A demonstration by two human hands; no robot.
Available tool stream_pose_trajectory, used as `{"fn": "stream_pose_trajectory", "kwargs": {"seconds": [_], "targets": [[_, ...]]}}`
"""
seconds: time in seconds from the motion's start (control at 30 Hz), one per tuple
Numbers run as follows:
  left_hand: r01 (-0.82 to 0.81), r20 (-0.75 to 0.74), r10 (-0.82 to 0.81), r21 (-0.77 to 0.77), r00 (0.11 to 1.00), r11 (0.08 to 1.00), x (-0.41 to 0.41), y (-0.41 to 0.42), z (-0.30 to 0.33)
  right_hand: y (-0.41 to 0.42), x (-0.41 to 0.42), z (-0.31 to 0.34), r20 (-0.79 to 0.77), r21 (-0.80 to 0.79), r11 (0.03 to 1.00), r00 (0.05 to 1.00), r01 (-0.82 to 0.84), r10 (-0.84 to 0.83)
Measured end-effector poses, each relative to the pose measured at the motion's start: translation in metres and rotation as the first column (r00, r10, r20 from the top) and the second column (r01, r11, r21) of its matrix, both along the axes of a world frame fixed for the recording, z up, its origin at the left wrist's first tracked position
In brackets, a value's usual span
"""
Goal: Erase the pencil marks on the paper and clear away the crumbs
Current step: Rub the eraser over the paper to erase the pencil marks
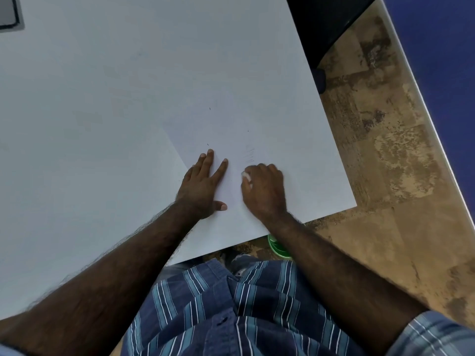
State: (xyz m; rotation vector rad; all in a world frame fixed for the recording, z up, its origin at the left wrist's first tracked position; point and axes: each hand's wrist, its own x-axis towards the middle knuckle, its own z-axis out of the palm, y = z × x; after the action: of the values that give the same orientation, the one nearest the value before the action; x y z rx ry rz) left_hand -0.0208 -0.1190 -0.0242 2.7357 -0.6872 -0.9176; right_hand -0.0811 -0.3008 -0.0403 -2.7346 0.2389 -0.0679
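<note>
- Paper (210, 129): white sheet flat on the white desk (77, 111), near the desk's front right corner; landmark for all positions below
- Pencil marks (249, 155): faint grey strokes on the paper, just beyond the right hand's knuckles; no word or letter can be read in them
- Right hand (264, 191): on the paper, toward its near edge; fingers curled, gripping a small white eraser (246, 177), only part of which shows at the thumb side; eraser appears pressed to the sheet
- Left hand (203, 186): flat on the paper just left of the right hand, fingers straight and spread, thumb out to the side, holding nothing; heel of the palm lies near the sheet's left edge
- Crumbs (210, 108): a few tiny dark specks on the paper, beyond both hands
- Green object (277, 246): partly visible below the desk edge, nearer than the paper; kind cannot be told
- Person wears a blue striped shirt (231, 304)
- No brand, label or print seen anywhere in view
</note>
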Motion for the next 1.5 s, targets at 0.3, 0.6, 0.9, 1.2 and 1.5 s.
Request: {"fn": "stream_pose_trajectory", "kwargs": {"seconds": [0.3, 0.6, 0.9, 1.2, 1.5], "targets": [[-0.027, -0.004, 0.027, 0.027, 1.0, 0.999, 0.001, -0.006, 0.007, -0.026, 0.019, 0.0, 0.05, -0.05, 0.999, 0.999, -0.016, 0.019], [-0.001, 0.018, -0.001, 0.098, 1.0, 0.995, 0.003, -0.014, 0.011, 0.023, -0.009, 0.002, -0.019, 0.041, 0.954, 0.955, -0.296, 0.297], [-0.061, -0.004, 0.062, 0.064, 0.998, 0.996, 0.003, -0.017, 0.013, -0.021, 0.025, -0.001, 0.045, 0.013, 0.995, 0.994, 0.098, -0.098], [-0.079, -0.037, 0.082, 0.06, 0.996, 0.995, 0.004, -0.016, 0.014, -0.01, 0.016, -0.007, 0.039, 0.046, 0.996, 0.997, -0.072, 0.07], [-0.054, -0.009, 0.055, 0.069, 0.998, 0.996, 0.004, -0.016, 0.012, 0.022, 0.004, -0.003, 0.002, 0.065, 0.979, 0.981, -0.193, 0.193]]}}
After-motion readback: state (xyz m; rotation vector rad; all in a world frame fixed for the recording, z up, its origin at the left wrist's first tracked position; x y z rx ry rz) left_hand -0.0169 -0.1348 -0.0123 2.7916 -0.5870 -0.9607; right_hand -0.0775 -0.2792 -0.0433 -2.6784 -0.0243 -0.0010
